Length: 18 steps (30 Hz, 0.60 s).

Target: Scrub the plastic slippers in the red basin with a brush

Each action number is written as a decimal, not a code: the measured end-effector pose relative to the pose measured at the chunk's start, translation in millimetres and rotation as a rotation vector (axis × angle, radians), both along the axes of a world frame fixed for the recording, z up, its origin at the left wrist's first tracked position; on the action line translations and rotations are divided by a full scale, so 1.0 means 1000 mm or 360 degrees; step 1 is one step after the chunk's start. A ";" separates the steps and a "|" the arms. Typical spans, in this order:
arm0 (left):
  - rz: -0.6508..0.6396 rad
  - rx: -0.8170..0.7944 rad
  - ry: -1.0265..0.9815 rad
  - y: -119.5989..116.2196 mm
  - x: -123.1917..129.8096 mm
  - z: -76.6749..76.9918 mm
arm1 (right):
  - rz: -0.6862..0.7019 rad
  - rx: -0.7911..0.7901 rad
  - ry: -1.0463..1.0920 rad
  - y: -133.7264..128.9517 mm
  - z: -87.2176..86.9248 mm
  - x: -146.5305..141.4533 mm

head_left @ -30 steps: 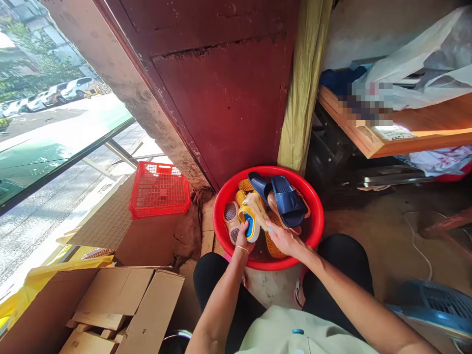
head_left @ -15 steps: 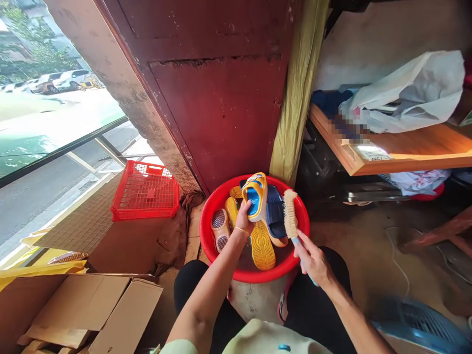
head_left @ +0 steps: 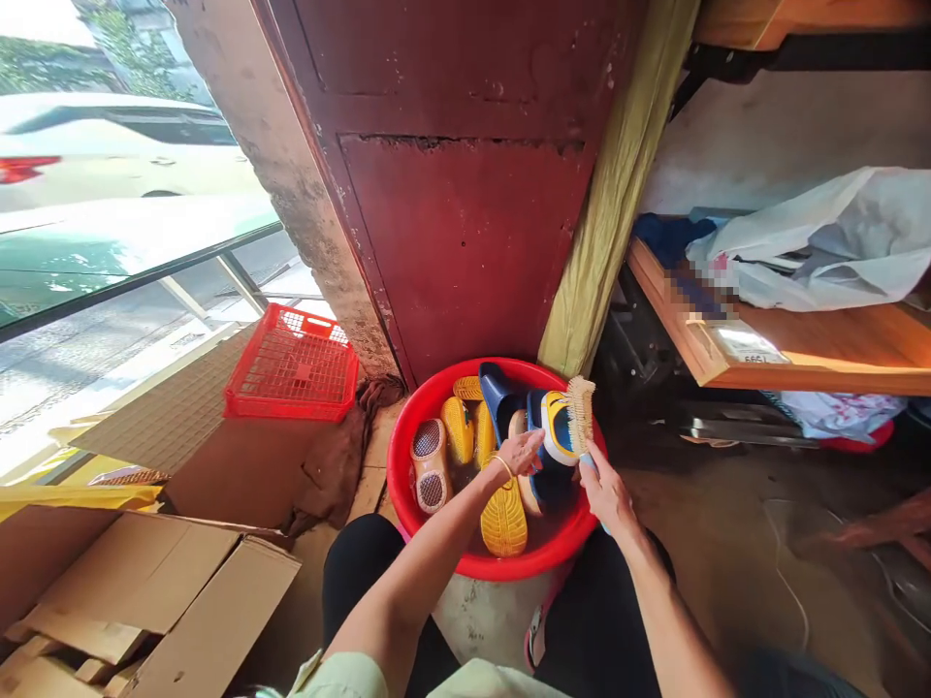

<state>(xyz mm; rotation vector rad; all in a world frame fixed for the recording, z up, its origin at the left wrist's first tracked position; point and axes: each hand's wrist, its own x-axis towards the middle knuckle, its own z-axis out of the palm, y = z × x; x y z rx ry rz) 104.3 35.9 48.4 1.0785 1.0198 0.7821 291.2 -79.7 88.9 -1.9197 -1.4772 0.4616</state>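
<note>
On my head-camera feed, the left hand (head_left: 520,453) had its fingers closed on the near-left edge of a yellow-and-white shoe (head_left: 557,444) with a blue inside, though I could not make out every fingertip. The right hand (head_left: 609,496) was wrapped around the light-blue handle of a brush (head_left: 580,412), gripping it with the pale bristles turned left and overlapping the shoe's right side; I could not tell how hard they pressed. The shoe sat over the right part of a red basin (head_left: 399,456), with dark-blue slippers (head_left: 496,390) beside and under it. Below the left hand I could see a yellow sole (head_left: 504,521) facing up, and toward the basin's left side a beige slipper (head_left: 431,463) with two dark mesh patches, next to more yellow footwear (head_left: 457,431). Left of the basin I had a red crate (head_left: 291,373) and, nearer me, an open cardboard box (head_left: 131,572); a maroon door (head_left: 465,242) stood behind the basin.
</note>
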 end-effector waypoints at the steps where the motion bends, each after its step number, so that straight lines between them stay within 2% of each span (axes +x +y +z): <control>1: 0.0070 0.0129 0.0120 0.003 -0.019 -0.003 | -0.0041 0.0011 -0.0009 -0.001 0.001 0.000; 4: 0.0701 0.0418 0.0592 0.010 -0.077 -0.019 | -0.0022 0.0110 -0.0069 -0.012 0.007 -0.011; 6: 0.0835 0.0419 0.0769 0.013 -0.105 -0.032 | 0.0136 0.0132 -0.0111 -0.017 0.008 -0.026; 8: 0.0827 0.0390 0.0820 0.015 -0.117 -0.042 | 0.0272 0.0098 -0.0145 -0.019 0.008 -0.040; 11: 0.0775 0.0285 0.0879 0.019 -0.113 -0.053 | 0.0292 0.0030 -0.0182 -0.014 0.004 -0.049; 15: 0.0760 0.0119 0.0957 0.026 -0.101 -0.059 | 0.0277 -0.0065 -0.0223 -0.013 -0.001 -0.036; 18: 0.0617 0.0017 0.0990 0.033 -0.104 -0.060 | 0.0278 -0.0108 -0.0189 -0.017 -0.006 -0.024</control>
